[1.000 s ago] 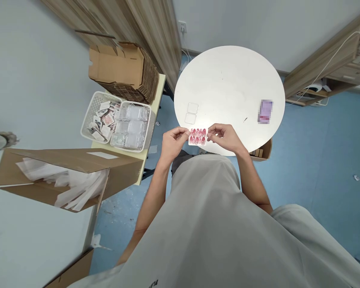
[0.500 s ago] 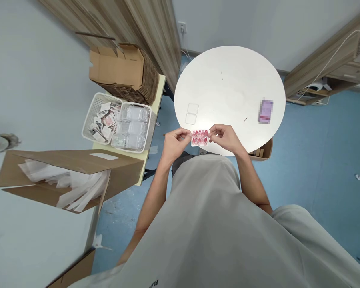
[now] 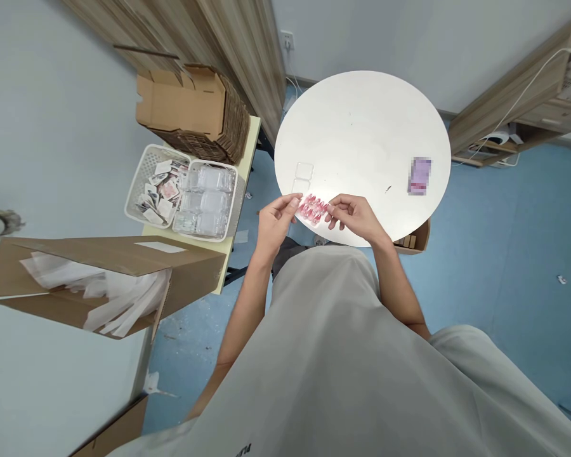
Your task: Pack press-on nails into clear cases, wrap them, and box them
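Card of red-pink false nails [image 3: 313, 209] held askew at the white counter [image 3: 361, 114], 7-to-8 o'clock rim; left hand [image 3: 275, 222] pinches one edge, right hand [image 3: 356, 217] the opposite. Clear case [image 3: 304, 171] lies near, at the card's 11 o'clock.

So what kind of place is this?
Maybe a small packing room: there's a stack of folded cardboard, a basket of clear cases, and someone holding a sheet of what look like red nails.
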Demonstrator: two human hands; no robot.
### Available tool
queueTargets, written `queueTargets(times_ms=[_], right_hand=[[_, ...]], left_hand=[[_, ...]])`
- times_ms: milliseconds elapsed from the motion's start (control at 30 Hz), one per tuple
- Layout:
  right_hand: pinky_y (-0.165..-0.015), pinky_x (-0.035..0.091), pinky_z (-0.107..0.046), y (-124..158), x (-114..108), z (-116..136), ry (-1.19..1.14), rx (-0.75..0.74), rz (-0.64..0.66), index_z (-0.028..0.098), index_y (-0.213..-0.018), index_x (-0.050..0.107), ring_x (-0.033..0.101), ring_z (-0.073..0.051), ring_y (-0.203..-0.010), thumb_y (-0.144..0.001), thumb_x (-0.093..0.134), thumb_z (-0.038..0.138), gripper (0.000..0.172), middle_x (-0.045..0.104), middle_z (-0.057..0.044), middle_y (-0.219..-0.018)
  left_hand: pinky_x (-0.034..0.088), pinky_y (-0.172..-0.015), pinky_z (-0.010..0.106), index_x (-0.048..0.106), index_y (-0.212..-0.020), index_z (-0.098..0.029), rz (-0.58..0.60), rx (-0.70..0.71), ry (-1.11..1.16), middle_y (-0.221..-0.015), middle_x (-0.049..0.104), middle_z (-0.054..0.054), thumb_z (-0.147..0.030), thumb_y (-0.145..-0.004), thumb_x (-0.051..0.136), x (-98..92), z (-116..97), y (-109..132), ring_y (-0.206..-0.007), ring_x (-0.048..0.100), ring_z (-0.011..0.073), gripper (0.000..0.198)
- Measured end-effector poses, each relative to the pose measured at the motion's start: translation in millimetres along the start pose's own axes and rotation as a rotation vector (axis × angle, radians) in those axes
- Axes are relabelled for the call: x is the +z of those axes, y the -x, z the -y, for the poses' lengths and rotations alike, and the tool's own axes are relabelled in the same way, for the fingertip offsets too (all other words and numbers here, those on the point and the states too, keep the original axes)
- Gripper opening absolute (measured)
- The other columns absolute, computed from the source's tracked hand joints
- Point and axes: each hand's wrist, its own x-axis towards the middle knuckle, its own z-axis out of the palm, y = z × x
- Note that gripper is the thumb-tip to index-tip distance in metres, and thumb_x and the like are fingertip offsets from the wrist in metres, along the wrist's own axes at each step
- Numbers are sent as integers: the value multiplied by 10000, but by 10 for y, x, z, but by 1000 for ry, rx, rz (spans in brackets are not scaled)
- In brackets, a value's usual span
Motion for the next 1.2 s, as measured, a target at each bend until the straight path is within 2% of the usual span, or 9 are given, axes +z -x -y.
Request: queueTargets(times_ms=[167, 300, 400, 500, 633, 833, 933, 1067, 1200], right_hand=[[-530, 554, -247, -39, 175, -109, -160, -12, -153, 241, -1001, 703, 784, -171, -672, -820, 868, 883, 687, 862, -60, -938], [-537, 559, -247, -37, 291, -219, -178, 0, -138, 251, -964, 674, 765, -158, -655, -810, 887, 855, 659, 850, -41, -922], [-532, 553, -248, -36, 305, -259, -149, 20, -60, 242, -888, 663, 763, -160, -653, -792, 926, 815, 638, 822, -33, -882], [-518, 547, -250, -55, 245, -253, -130, 4, -99, 238, -959, 722, 772, -156, -667, -763, 958, 782, 624, 825, -41, -996], [-530, 552, -251, -92, 125, -223, -112, -53, -217, 252, -1132, 757, 778, -154, -713, -813, 945, 717, 594, 826, -48, -1085], [-574, 578, -274, -112, 109, -257, -23, -77, -221, 255, -1126, 752, 754, -162, -727, -845, 926, 675, 535, 807, -30, -1019], [-673, 638, -324, -66, 167, -237, 86, -122, -307, 263, -1093, 759, 764, -184, -793, -928, 852, 671, 449, 812, -53, -1113], [-785, 677, -384, 35, 285, -132, 263, -189, -415, 283, -1097, 778, 764, -235, -953, -1028, 766, 641, 365, 764, -107, -1391], [-833, 689, -424, 76, 400, -61, 342, -151, -366, 287, -1121, 762, 763, -264, -1016, -977, 852, 611, 366, 684, -111, -1555]], left_hand=[[494, -637, 282, 853, -972, -205, -5, -95, 127, -851, 777, 54, -674, -783, 980, 162, 67, 66, -749, 660, 164, 521], [479, -606, 285, 838, -954, -199, -68, -87, 69, -790, 748, 41, -669, -809, 964, 217, 109, 70, -694, 637, 155, 508], [495, -615, 288, 848, -1113, -205, -114, -44, 49, -913, 802, 70, -667, -834, 958, 168, 136, 14, -715, 654, 156, 551], [537, -657, 296, 847, -1165, -222, -109, 32, 9, -1045, 840, 98, -687, -847, 952, 72, 148, -50, -748, 668, 159, 573], [563, -713, 315, 872, -1184, -234, -30, 115, -108, -967, 824, 69, -702, -894, 911, -39, 145, -97, -760, 661, 173, 552], [590, -768, 331, 886, -1208, -226, 16, 125, -143, -944, 825, 63, -726, -912, 884, -22, 161, -117, -812, 695, 193, 580], [603, -804, 342, 883, -1190, -220, -2, 118, -129, -964, 833, 70, -732, -884, 902, 46, 153, -103, -833, 712, 200, 597], [616, -877, 352, 870, -1164, -215, -60, 86, -106, -1018, 833, 88, -704, -870, 918, 169, 94, -59, -920, 750, 219, 572], [621, -859, 342, 854, -1171, -215, -82, 48, -72, -996, 803, 76, -669, -859, 932, 291, 39, -23, -920, 744, 216, 556]])
